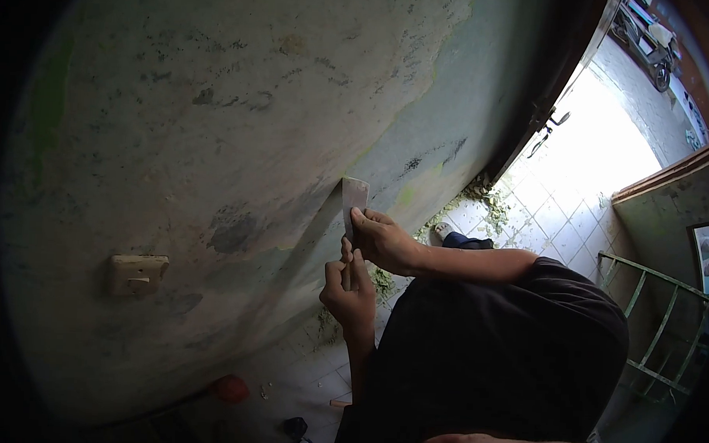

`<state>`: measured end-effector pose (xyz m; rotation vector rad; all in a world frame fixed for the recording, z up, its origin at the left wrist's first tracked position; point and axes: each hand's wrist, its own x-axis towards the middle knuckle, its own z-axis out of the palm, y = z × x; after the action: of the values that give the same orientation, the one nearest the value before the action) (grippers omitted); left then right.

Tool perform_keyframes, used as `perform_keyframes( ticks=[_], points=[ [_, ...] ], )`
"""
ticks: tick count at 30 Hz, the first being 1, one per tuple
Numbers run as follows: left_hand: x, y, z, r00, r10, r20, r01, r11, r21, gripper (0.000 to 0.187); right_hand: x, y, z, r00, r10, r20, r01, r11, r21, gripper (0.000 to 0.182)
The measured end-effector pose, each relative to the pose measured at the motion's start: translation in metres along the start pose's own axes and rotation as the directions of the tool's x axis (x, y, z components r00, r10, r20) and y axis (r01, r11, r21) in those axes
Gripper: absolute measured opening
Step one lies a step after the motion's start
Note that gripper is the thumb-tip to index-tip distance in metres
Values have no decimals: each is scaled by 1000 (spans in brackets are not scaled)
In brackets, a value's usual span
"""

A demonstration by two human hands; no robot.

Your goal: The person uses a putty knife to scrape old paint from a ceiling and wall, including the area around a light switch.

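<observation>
A paint scraper [355, 195] with a flat, wide blade points up, its top edge at the peeling wall [295, 126]. My right hand [380, 239] pinches the lower blade, thumb on its face. Just below, my left hand [347, 291] is closed with its fingers around the scraper's lower end, where the handle is mostly hidden. Around the blade the wall shows a pale bare layer on the left and a blue-green painted layer on the right, with dark patches.
A wall switch [139, 275] is at lower left. Paint flakes [488, 203] litter the tiled floor [554, 217] near my foot [443, 231]. An open doorway lies at upper right, with a motorbike [649, 44] outside. A green metal frame [655, 326] stands at right; a red object [230, 388] lies below.
</observation>
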<state>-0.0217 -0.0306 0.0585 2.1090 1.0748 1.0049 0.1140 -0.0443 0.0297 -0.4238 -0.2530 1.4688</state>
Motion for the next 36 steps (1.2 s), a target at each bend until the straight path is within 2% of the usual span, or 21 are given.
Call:
perform_keyframes(
  ticks=[2,4,6,7,9,12,13,17,20,22,24,25,26,28,30,32,36],
  points=[
    [4,1,-2,998,-49,31,48,998,29,31,1,-4,-1,999,-10,37,10,1000,5,35],
    [8,-3,-3,993,-108,52,105,993,62,31,5,1,-3,1000,-21,7,21,1000,4,35],
    [7,-11,1,1000,10,4,-10,1000,11,30,6,6,-3,1000,-19,-23,19,1000,4,36],
    [5,-10,2,1000,-3,-4,3,1000,14,30,6,8,-2,998,-53,-14,54,998,20,35],
    [1,-6,7,994,93,-57,-95,995,-34,30,3,8,2,995,-82,-52,86,994,66,33],
    [-11,0,5,998,41,-47,-39,998,41,28,-1,10,-3,999,-12,-44,13,1000,7,32],
    [-13,-3,5,997,46,-57,-44,998,34,26,0,13,-4,1000,5,-16,-4,999,39,32],
    [-5,-1,1,999,48,-16,-48,998,28,26,3,13,-2,999,-26,-48,29,998,62,32],
    [2,-1,2,999,37,26,-39,995,91,25,6,11,-6,998,-48,-52,50,998,43,33],
    [6,-14,12,993,110,-36,-113,990,-87,24,12,14,-14,991,-134,7,134,990,48,34],
    [26,-17,29,966,245,-84,-254,958,-130,29,11,-10,-3,972,-230,-53,232,972,47,37],
    [33,2,21,987,145,69,-141,988,-61,27,11,-23,-2,965,-261,-3,261,964,49,37],
    [40,17,19,980,163,110,-161,987,-26,29,10,-32,-3,953,-298,46,296,954,57,37],
    [41,32,14,975,107,196,-117,992,39,29,5,-39,0,948,-311,75,307,950,59,37],
    [32,18,16,977,143,160,-145,989,0,30,-2,-36,9,964,-262,-53,263,964,32,36],
    [21,11,12,975,177,135,-173,984,-42,30,-1,-18,-4,983,-172,-58,177,981,80,34],
    [11,16,11,986,103,131,-86,988,-129,29,-10,-23,-1,985,-153,-78,156,987,38,35]
  ],
)
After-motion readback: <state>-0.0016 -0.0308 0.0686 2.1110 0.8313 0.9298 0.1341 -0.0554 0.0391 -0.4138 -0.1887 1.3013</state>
